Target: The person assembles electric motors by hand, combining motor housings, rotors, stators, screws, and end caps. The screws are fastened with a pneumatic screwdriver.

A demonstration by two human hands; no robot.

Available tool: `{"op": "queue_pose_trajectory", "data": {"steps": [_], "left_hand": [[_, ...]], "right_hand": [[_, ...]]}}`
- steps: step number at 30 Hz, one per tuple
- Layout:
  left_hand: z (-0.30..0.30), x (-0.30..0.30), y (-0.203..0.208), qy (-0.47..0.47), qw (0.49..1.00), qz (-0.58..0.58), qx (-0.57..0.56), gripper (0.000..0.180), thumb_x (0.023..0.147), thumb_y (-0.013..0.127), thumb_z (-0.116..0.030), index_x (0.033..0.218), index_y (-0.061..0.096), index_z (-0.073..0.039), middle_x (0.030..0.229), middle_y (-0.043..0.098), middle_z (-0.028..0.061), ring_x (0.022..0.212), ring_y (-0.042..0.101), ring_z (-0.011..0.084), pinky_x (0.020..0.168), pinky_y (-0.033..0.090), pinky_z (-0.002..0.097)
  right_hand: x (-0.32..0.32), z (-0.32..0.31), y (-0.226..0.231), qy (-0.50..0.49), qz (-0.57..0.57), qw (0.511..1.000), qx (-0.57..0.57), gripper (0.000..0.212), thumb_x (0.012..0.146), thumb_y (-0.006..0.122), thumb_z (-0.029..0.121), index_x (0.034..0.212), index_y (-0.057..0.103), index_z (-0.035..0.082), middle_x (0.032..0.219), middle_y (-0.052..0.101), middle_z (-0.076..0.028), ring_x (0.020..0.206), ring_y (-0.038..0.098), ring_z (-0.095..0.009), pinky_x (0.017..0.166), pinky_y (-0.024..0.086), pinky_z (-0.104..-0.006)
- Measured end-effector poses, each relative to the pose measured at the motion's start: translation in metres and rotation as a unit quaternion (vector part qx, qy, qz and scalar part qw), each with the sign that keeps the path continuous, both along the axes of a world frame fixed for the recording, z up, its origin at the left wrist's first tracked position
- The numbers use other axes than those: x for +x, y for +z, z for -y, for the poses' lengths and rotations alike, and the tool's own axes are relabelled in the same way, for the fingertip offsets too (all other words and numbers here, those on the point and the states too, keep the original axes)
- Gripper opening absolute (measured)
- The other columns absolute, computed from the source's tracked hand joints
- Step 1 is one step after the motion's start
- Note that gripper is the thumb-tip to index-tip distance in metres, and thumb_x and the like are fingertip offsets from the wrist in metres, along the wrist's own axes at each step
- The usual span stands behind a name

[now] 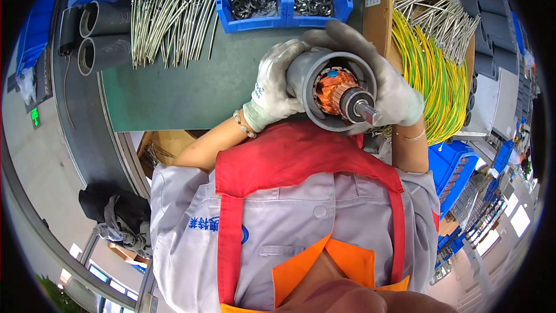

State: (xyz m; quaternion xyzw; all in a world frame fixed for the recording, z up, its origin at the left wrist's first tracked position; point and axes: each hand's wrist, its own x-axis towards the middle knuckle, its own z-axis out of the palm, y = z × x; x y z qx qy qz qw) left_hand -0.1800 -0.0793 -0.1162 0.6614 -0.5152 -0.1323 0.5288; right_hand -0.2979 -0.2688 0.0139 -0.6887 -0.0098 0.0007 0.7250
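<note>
A grey cylindrical motor housing (pixel 300 79) is held up near my chest, its round mouth tilted toward me. Inside it sits an armature (pixel 334 91) with copper windings, a copper commutator, a bearing and a steel shaft end sticking out of the mouth. My left hand (pixel 273 81), in a white and grey work glove, is wrapped round the housing's left side. On the right side my right hand (pixel 395 90), gloved the same way, closes on the housing with its fingers over the far edge. Whether the right thumb also touches the shaft, I cannot tell.
Long steel rods (pixel 174 23) lie on the green bench mat (pixel 191 95), beside two grey tubes (pixel 107 55). Blue bins (pixel 252 24) with black and metal rings stand at the back. To the right, a cardboard box (pixel 377 17) holds yellow-green wires (pixel 431 81) and more rods.
</note>
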Motion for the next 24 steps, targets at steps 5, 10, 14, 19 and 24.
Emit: {"op": "queue_pose_trajectory", "data": {"steps": [5, 10, 14, 19, 24], "left_hand": [[0.002, -0.005, 0.004, 0.016, 1.000, -0.011, -0.004, 0.093, 0.064, 0.082, -0.050, 0.135, 0.047, -0.001, 0.134, 0.053, 0.0224, 0.124, 0.050, 0.0419, 0.108, 0.035, 0.0524], [0.006, -0.002, 0.010, 0.005, 0.999, -0.038, -0.003, 0.092, 0.063, 0.083, -0.049, 0.133, 0.048, -0.001, 0.130, 0.055, 0.0225, 0.121, 0.051, 0.0427, 0.106, 0.036, 0.0523], [0.010, 0.006, 0.016, -0.022, 0.998, -0.066, 0.007, 0.094, 0.061, 0.085, -0.050, 0.132, 0.048, 0.000, 0.129, 0.056, 0.0213, 0.121, 0.052, 0.0421, 0.106, 0.036, 0.0517], [0.008, 0.004, 0.007, 0.012, 0.998, -0.035, -0.045, 0.095, 0.061, 0.087, -0.048, 0.133, 0.047, 0.000, 0.130, 0.056, 0.0199, 0.124, 0.051, 0.0405, 0.107, 0.036, 0.0505], [0.001, 0.003, 0.008, -0.095, 0.965, -0.238, 0.051, 0.103, 0.062, 0.086, -0.042, 0.141, 0.037, 0.003, 0.139, 0.048, 0.0240, 0.133, 0.041, 0.0427, 0.114, 0.030, 0.0469]], "right_hand": [[-0.003, -0.013, -0.016, -0.075, 0.027, 0.993, -0.083, 0.102, 0.055, 0.094, 0.019, 0.141, 0.042, 0.000, 0.132, 0.059, -0.014, 0.119, 0.059, -0.024, 0.103, 0.047, -0.0368], [-0.004, -0.015, -0.021, -0.103, 0.036, 0.992, -0.062, 0.101, 0.053, 0.095, 0.018, 0.139, 0.045, 0.001, 0.133, 0.058, -0.014, 0.120, 0.059, -0.024, 0.104, 0.046, -0.0375], [-0.002, -0.002, -0.009, -0.075, 0.067, 0.989, 0.110, 0.098, 0.060, 0.089, 0.011, 0.143, 0.039, 0.000, 0.141, 0.051, -0.015, 0.129, 0.051, -0.024, 0.109, 0.041, -0.0390], [0.072, 0.054, -0.003, -0.218, -0.025, 0.929, -0.299, 0.031, 0.091, 0.064, 0.020, 0.118, 0.066, 0.006, 0.111, 0.070, -0.013, 0.107, 0.067, -0.024, 0.093, 0.051, -0.0365], [0.117, 0.045, -0.071, -0.048, -0.002, 0.634, -0.772, 0.017, 0.086, 0.052, 0.019, 0.088, 0.069, 0.014, 0.086, 0.069, -0.010, 0.087, 0.067, -0.029, 0.078, 0.049, -0.0446]]}}
